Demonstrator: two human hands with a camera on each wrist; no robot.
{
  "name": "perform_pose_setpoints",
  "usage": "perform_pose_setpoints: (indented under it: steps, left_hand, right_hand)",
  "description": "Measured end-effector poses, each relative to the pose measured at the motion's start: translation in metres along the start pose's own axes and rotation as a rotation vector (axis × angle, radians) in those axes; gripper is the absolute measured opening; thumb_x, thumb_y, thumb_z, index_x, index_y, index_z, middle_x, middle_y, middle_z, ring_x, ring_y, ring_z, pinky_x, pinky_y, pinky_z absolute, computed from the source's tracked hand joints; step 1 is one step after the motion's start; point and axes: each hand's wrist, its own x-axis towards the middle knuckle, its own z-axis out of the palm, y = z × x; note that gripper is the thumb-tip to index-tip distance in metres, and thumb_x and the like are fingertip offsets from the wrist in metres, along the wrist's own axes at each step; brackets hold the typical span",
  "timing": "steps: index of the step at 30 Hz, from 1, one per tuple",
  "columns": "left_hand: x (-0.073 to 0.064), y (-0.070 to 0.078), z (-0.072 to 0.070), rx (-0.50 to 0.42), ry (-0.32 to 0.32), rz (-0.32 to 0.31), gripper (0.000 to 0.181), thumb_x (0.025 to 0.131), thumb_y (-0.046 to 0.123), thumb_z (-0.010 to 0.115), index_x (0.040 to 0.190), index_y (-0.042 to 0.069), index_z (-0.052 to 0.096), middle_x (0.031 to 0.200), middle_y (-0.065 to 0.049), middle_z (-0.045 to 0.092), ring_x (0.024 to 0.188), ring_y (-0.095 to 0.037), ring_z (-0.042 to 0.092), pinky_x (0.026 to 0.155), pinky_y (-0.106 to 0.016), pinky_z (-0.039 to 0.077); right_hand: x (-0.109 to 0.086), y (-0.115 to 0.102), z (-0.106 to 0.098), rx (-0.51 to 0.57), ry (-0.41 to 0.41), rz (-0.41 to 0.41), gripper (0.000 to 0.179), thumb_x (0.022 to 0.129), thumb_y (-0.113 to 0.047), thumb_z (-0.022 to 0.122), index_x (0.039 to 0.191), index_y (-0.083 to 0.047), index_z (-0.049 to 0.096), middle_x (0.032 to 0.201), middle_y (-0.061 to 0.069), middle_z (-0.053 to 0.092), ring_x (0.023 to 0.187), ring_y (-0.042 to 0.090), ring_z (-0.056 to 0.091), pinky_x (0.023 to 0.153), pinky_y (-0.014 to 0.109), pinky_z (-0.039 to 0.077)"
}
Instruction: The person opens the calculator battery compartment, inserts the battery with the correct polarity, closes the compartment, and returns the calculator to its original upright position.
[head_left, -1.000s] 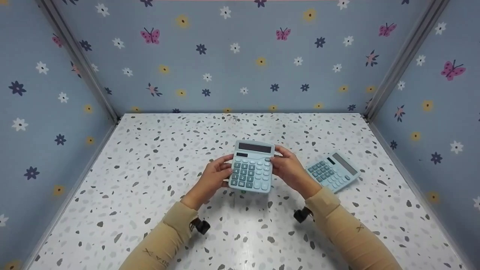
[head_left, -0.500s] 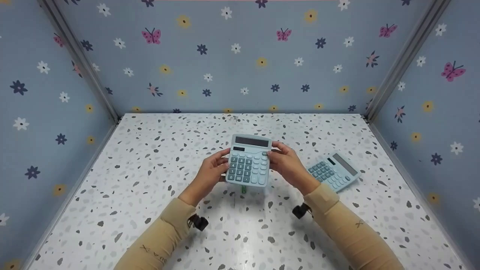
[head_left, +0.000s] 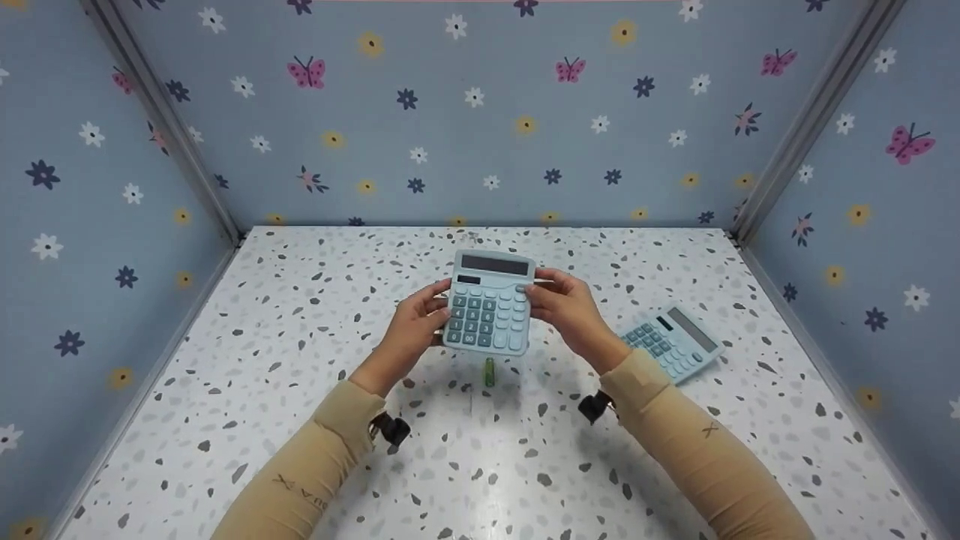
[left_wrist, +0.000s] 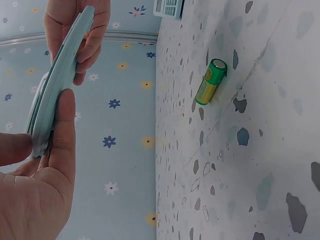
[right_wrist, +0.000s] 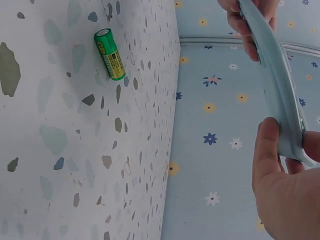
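Both hands hold a light blue calculator [head_left: 489, 304] above the table, its keys and dark display facing the head camera. My left hand [head_left: 411, 330] grips its left edge, thumb on the front and fingers behind. On the opposite edge my right hand [head_left: 570, 311] pinches it near the upper keys. Both wrist views show the calculator [left_wrist: 62, 75] edge-on, clear of the tabletop. Below it a green and yellow battery [head_left: 489, 372] lies on the table; the right wrist view shows the same battery [right_wrist: 110, 55] touched by neither hand.
A second light blue calculator [head_left: 675, 341] lies at an angle on the table to the right, partly hidden by the right forearm. The speckled white table [head_left: 300, 300] is bounded by flower-patterned walls [head_left: 480, 150] at the back and sides.
Both hands have raised the calculator and shifted it slightly left and away from me. The battery, mostly covered before, now shows fully beneath it. The second calculator has stayed in place.
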Motion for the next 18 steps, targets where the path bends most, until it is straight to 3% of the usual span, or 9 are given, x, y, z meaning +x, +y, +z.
perform_pose_setpoints:
  steps: [18]
  left_hand:
    - [0.013,0.012,-0.019,-0.007,0.010,0.049,0.052,0.114,0.003,0.046,0.166,0.007,0.041,0.142,-0.022,0.066,0.108,-0.018,0.075,0.084,-0.031,0.065]
  right_hand:
    - [0.016,-0.016,0.016,-0.043,-0.021,-0.070,0.043,0.106,-0.005,0.066,0.148,0.003,0.060,0.125,0.019,0.069,0.101,0.021,0.076,0.092,0.033,0.066]
